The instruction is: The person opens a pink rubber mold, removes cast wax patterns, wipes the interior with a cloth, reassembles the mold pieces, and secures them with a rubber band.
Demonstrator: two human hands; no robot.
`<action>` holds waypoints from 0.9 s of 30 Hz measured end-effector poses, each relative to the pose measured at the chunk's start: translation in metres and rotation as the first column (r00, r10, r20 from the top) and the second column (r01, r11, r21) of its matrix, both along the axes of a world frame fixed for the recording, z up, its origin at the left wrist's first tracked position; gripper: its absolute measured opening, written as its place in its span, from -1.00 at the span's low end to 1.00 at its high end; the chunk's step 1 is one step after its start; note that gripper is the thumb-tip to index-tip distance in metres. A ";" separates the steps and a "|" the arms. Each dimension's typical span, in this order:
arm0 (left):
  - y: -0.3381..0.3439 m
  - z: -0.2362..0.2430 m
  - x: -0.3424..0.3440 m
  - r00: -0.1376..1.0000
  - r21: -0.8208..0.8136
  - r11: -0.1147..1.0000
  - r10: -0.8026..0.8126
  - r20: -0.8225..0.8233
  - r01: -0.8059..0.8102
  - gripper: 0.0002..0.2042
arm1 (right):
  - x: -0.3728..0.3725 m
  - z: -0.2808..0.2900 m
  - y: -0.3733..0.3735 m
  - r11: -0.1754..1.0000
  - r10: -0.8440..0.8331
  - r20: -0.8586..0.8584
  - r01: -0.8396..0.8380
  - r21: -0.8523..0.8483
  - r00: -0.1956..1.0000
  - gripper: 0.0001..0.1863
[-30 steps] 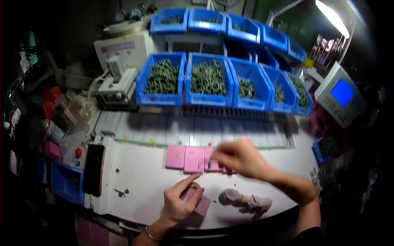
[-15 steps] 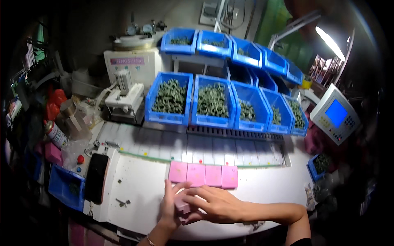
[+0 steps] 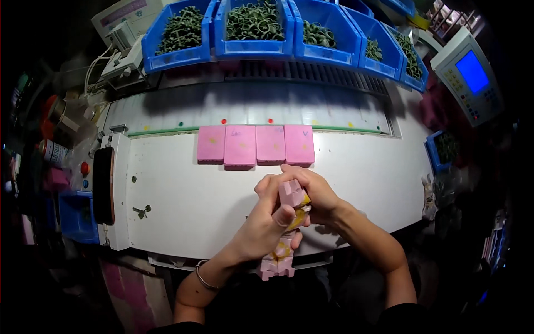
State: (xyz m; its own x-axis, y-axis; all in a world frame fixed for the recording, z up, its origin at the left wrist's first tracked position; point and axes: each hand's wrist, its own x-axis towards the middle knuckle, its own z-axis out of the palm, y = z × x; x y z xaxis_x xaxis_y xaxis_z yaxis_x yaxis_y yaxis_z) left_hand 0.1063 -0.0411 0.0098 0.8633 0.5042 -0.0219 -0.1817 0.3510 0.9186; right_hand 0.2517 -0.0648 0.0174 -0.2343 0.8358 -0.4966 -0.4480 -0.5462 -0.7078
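My left hand [image 3: 260, 228] and my right hand [image 3: 321, 196] are closed together around pink blocks with yellow patches [image 3: 292, 192], held over the front of the white worktop. A notched lower piece [image 3: 276, 261] hangs below my fingers at the front edge; whether the pieces are joined I cannot tell. Just beyond my hands, four flat pink blocks [image 3: 240, 146] lie side by side in a row along the green-edged panel. Parts of the held pieces are hidden by my fingers.
Blue bins of small green pieces [image 3: 253, 44] line the back. A phone [image 3: 103, 183] lies at left beside a blue bin [image 3: 78, 217]. A keypad unit with screen [image 3: 467, 75] stands at right, above a small blue bin [image 3: 440, 149]. Loose green bits [image 3: 142, 211] lie on the left.
My hands have closed together around the pink pieces; my right hand has left the row of blocks. The view has tilted down, and yellow patches on the held pieces now show.
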 end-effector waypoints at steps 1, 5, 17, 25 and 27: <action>0.000 -0.005 -0.001 1.000 -0.085 0.996 -0.018 -0.001 0.018 -0.21 | -0.001 -0.007 -0.006 0.996 -0.081 0.007 0.081 -0.027 0.997 -0.43; 0.004 -0.010 -0.006 0.999 -0.288 0.957 0.038 0.039 -0.025 -0.46 | 0.012 -0.018 -0.042 0.938 -0.295 0.689 0.064 0.341 0.662 -0.54; 0.012 -0.047 0.006 0.931 -0.402 0.856 0.215 -0.294 -0.324 -0.55 | 0.002 -0.010 -0.065 0.691 -0.590 0.803 -0.569 0.446 -0.085 -0.46; 0.011 -0.044 0.009 0.939 -0.441 0.838 0.217 -0.268 -0.320 -0.54 | 0.003 -0.020 -0.053 0.576 -0.654 0.749 -0.713 0.401 -0.107 -0.50; 0.014 -0.049 0.007 0.963 -0.474 0.843 0.176 -0.206 -0.255 -0.54 | 0.005 -0.019 -0.052 0.567 -0.695 0.712 -0.686 0.457 -0.100 -0.50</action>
State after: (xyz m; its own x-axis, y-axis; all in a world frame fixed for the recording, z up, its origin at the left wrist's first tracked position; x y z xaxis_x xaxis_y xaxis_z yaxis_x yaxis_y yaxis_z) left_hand 0.1134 -0.0266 -0.0392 0.7004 0.5654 -0.4357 -0.1813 0.7313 0.6575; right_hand 0.2564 -0.1165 -0.0012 -0.1917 0.8561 0.4800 0.9297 0.3152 -0.1908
